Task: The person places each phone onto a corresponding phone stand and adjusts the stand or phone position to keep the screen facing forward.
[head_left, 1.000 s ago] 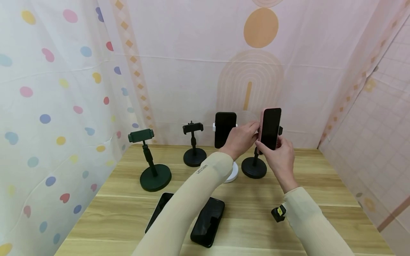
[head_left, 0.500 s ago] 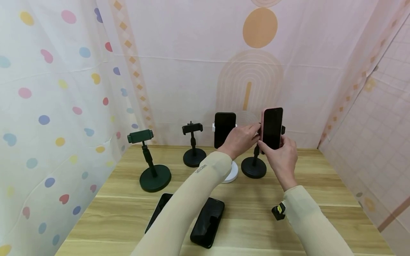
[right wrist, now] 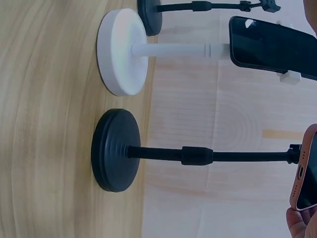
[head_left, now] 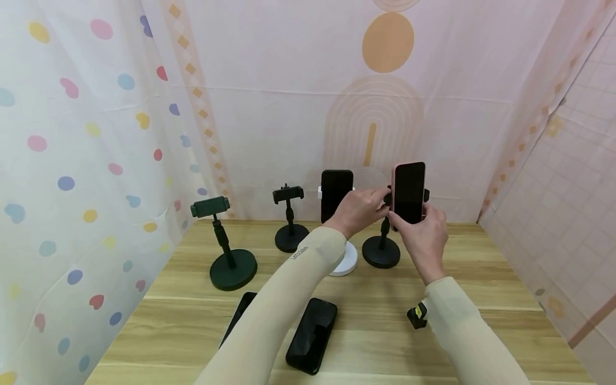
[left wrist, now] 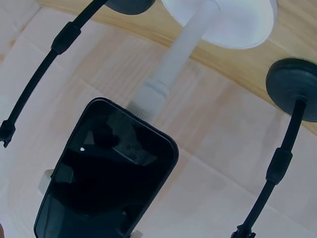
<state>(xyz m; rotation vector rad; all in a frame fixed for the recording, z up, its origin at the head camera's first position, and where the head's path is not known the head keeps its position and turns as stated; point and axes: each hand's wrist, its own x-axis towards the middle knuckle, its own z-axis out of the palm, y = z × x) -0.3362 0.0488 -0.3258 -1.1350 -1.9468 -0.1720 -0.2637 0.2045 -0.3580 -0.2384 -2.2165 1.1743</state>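
Note:
A phone in a pink case (head_left: pixel 409 192) stands upright at the clamp of the right-hand black phone stand (head_left: pixel 381 252). My right hand (head_left: pixel 425 238) grips its lower part, thumb at the front and fingers behind. With curled fingers, my left hand (head_left: pixel 358 211) pinches the left side of that clamp, beside the phone's edge. The clamp's other end shows past the phone's right edge. From the right wrist view, the bottom edge of the pink-cased phone (right wrist: pixel 303 168) sits at the top of the black pole (right wrist: pixel 237 156). The left wrist view does not show the clamp being held.
A black phone (head_left: pixel 336 193) sits in a white stand (head_left: pixel 347 263) behind my left wrist. A small black stand (head_left: pixel 291 238) and a green stand (head_left: pixel 233 270) stand further left. One dark phone (head_left: pixel 312 336) lies in front; another (head_left: pixel 238 315) is partly under my left sleeve.
The pink-cased phone and my right hand have shifted slightly right. More of the clamp now shows on both sides of the phone. My left hand stays at the clamp.

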